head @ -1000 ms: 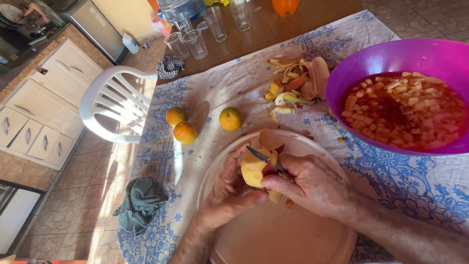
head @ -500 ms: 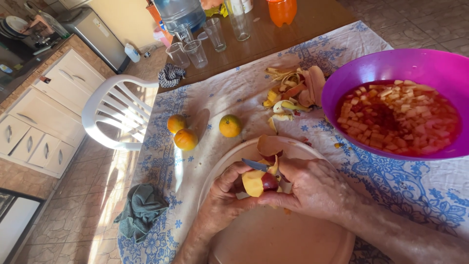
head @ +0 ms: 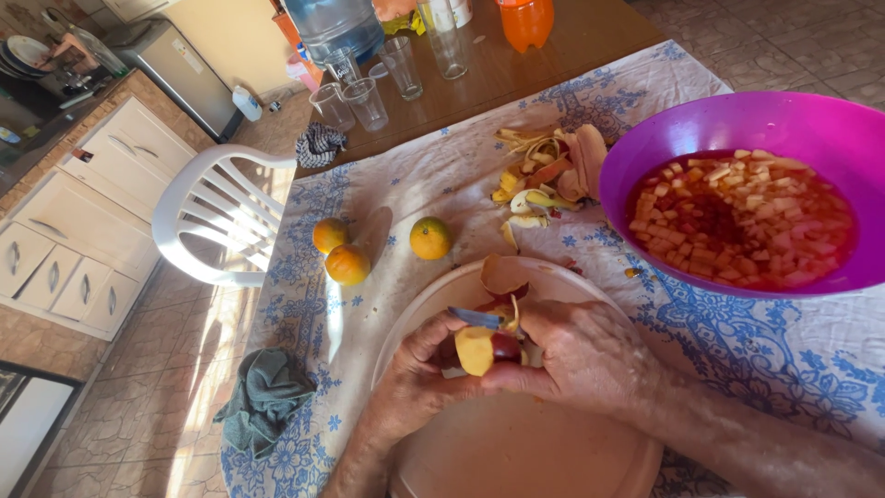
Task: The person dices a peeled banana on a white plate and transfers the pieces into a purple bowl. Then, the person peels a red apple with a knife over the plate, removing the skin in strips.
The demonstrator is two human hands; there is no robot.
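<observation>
While my left hand (head: pixel 417 380) grips the half-peeled fruit (head: pixel 481 349) over the round tray (head: pixel 516 443), my right hand (head: pixel 581 355) closes round the knife (head: pixel 477 319), blade against its flesh; purple bowl (head: pixel 737 124) nearby.

To my right sits a purple plastic bowl (head: pixel 834 129) of chopped fruit in red juice. Three small oranges (head: pixel 430 237) lie to my left, a heap of fruit peels (head: pixel 544 175) and clear drinking glasses (head: pixel 369 101) further off, beside a white plastic chair (head: pixel 217 207).
</observation>
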